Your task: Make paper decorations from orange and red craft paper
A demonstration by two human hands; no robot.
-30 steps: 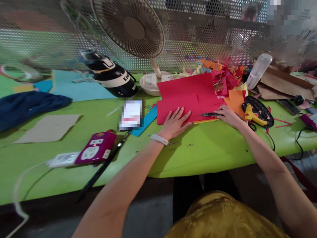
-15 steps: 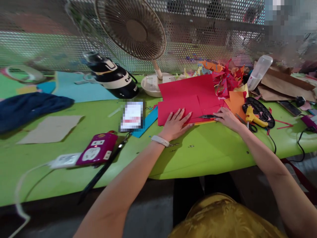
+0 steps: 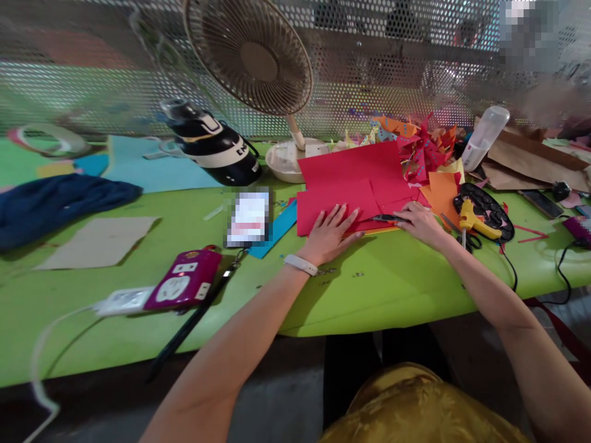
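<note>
Several sheets of red paper [image 3: 341,200] overlap on the green table. My left hand [image 3: 329,237] presses flat on the nearer sheet, fingers spread, with a pale band at the wrist. Closed around a slim dark utility knife [image 3: 386,218], my right hand [image 3: 421,223] rests at the right part of the red paper. The knife points left, its tip low over or on the paper near my left fingers; whether it touches cannot be made out. A yellow edge shows beneath the red sheets.
Right of my right hand are scissors [image 3: 471,242], a yellow glue gun [image 3: 478,224] and a black palette-like tray [image 3: 501,215]. A fan [image 3: 299,147], a black bottle [image 3: 224,154] and a phone [image 3: 249,218] stand or lie left. A purple power socket [image 3: 187,280] with a cable lies nearer.
The whole view has shifted slightly to the right and down. My left hand stays on the red paper; my right fingers look a little more curled around the utility knife.
</note>
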